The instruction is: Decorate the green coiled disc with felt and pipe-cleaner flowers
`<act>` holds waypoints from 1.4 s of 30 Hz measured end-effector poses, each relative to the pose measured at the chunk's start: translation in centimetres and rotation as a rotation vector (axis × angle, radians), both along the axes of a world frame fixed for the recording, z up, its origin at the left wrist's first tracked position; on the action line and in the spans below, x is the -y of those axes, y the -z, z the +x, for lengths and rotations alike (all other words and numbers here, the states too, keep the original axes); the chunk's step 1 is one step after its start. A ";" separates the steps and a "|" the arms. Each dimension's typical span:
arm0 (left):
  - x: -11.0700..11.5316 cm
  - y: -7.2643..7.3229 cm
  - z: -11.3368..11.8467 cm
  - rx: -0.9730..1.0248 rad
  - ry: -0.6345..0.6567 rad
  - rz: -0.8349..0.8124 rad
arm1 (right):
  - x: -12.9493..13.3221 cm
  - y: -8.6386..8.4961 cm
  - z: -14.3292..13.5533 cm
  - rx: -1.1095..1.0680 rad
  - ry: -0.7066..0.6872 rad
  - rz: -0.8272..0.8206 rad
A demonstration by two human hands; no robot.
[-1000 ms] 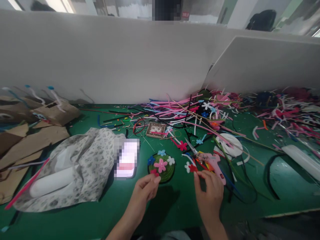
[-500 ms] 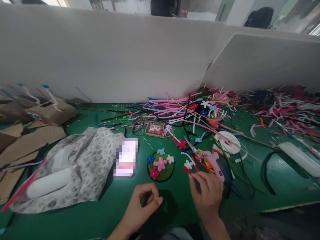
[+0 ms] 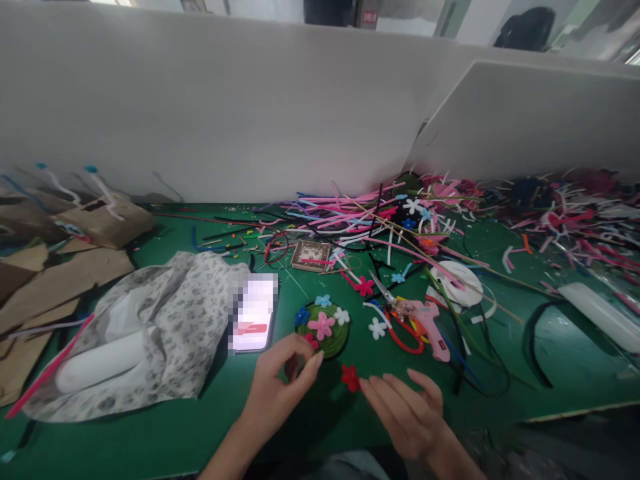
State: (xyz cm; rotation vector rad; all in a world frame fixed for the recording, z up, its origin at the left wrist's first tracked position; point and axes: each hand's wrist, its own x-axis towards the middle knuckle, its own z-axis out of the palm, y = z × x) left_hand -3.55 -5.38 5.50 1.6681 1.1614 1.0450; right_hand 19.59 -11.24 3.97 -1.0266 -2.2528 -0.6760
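Observation:
A red pipe-cleaner flower (image 3: pixel 351 378) is pinched at the fingertips of my right hand (image 3: pixel 407 410), just above the table. My left hand (image 3: pixel 285 373) has its thumb and forefinger closed at the lower left rim of a green coiled disc (image 3: pixel 334 345). Its fingers partly cover a magenta flower (image 3: pixel 311 341) there. On the disc sit a pink flower (image 3: pixel 321 325), a dark blue one (image 3: pixel 301 316), a light blue one (image 3: pixel 323 301) and a white one (image 3: pixel 341 316). Another white flower (image 3: pixel 377 327) lies on the table to the right.
A pink glue gun (image 3: pixel 429 327) and red-handled scissors (image 3: pixel 407 340) lie right of the disc. A phone (image 3: pixel 255 313) and patterned cloth (image 3: pixel 185 320) are left. Pipe cleaners (image 3: pixel 345 212) heap along the white partition (image 3: pixel 225 113). Cardboard (image 3: pixel 75 280) lies far left.
My right hand has come down and left, bringing the red flower away from beside the white one. My left hand has moved up to the disc's rim.

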 end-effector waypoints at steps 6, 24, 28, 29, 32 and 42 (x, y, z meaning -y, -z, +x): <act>0.5 -1.6 -0.3 -0.047 0.164 0.037 | 1.3 -0.7 -2.7 -0.257 0.153 -0.009; -1.0 -1.9 0.3 0.060 0.000 -0.272 | -0.5 -1.6 -0.1 -0.181 -0.008 -0.005; -1.3 -2.2 -0.1 0.140 -0.106 -0.223 | -1.9 -1.6 -1.7 -0.896 0.173 -0.278; -1.2 -2.2 0.2 0.114 -0.052 -0.211 | -2.1 -1.3 -2.3 -1.067 0.203 -0.397; -0.4 -2.1 1.8 -0.024 0.161 -0.175 | -2.2 -0.4 -4.3 -1.395 0.210 -0.664; -0.9 -0.4 2.6 0.049 0.177 -0.165 | -2.3 1.1 -3.8 -1.681 0.368 -0.739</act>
